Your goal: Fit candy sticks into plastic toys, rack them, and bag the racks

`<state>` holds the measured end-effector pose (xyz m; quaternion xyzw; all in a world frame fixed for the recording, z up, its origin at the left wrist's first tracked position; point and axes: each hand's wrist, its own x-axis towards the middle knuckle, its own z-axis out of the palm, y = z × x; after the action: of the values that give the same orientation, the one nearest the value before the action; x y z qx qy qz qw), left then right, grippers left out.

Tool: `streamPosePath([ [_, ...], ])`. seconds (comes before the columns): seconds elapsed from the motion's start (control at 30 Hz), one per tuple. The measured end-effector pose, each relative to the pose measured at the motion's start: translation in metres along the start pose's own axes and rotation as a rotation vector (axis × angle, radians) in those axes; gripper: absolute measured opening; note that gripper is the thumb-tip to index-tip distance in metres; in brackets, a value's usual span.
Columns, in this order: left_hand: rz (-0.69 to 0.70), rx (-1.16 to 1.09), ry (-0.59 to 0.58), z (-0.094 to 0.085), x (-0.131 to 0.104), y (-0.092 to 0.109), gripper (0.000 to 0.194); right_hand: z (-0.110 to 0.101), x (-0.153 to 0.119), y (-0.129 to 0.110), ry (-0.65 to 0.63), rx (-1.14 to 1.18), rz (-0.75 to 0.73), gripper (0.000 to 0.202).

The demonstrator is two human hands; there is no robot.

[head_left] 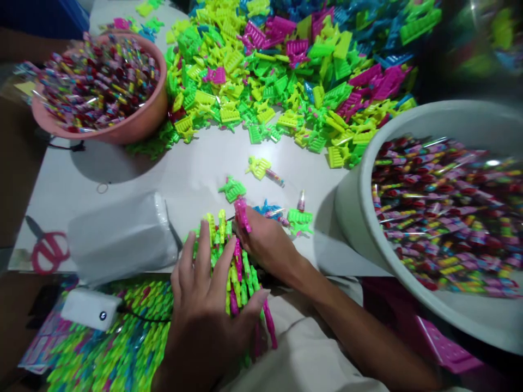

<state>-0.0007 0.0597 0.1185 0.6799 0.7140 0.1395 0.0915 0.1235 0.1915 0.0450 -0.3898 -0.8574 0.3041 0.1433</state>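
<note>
My right hand pinches a pink plastic toy at the table's front edge. My left hand lies with spread fingers against a row of stacked green, yellow and pink plastic toys. Its thumb stands apart from the fingers. Just beyond my right hand are a loose green toy and a yellow toy with a small candy-filled tube attached. Beside the same hand lie a blue toy and another green toy with a tube. My right fingertips are partly hidden.
A large heap of coloured plastic toys covers the back. Filled tubes crowd a pink bowl at left and a grey tub at right. Red-handled scissors and clear plastic bags lie left; a white power bank sits below, over packed toys.
</note>
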Motion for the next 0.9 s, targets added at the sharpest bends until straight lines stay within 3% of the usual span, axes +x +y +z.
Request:
streamPosePath([
  [0.17,0.022,0.011,0.041,-0.005,0.01,-0.006,0.082,-0.016,0.002,-0.009,-0.152,-0.17,-0.072,0.023],
  [0.27,0.057,0.017,0.052,-0.007,0.027,-0.013,0.075,-0.033,0.006,-0.004,-0.172,-0.191,-0.095,0.021],
  [0.4,0.143,0.031,0.008,-0.007,0.045,-0.021,0.061,-0.044,0.019,0.005,-0.055,-0.293,0.111,0.024],
  [0.5,0.13,0.023,0.016,-0.006,0.048,-0.023,0.05,-0.038,0.038,0.01,-0.096,-0.31,0.223,0.034],
  [0.6,0.119,0.006,0.034,-0.006,0.046,-0.025,0.046,-0.033,0.057,0.018,-0.164,-0.276,0.234,0.031],
  [0.7,0.07,-0.011,0.049,-0.007,0.046,-0.031,0.046,-0.04,0.062,0.024,-0.12,-0.243,0.2,0.027],
  [0.8,0.024,-0.047,0.094,-0.007,0.046,-0.036,0.046,-0.052,0.048,0.024,-0.036,-0.073,0.123,0.022],
  [0.9,0.023,-0.051,0.111,-0.006,0.046,-0.038,0.047,-0.05,0.023,0.018,-0.039,0.179,0.099,0.017],
])
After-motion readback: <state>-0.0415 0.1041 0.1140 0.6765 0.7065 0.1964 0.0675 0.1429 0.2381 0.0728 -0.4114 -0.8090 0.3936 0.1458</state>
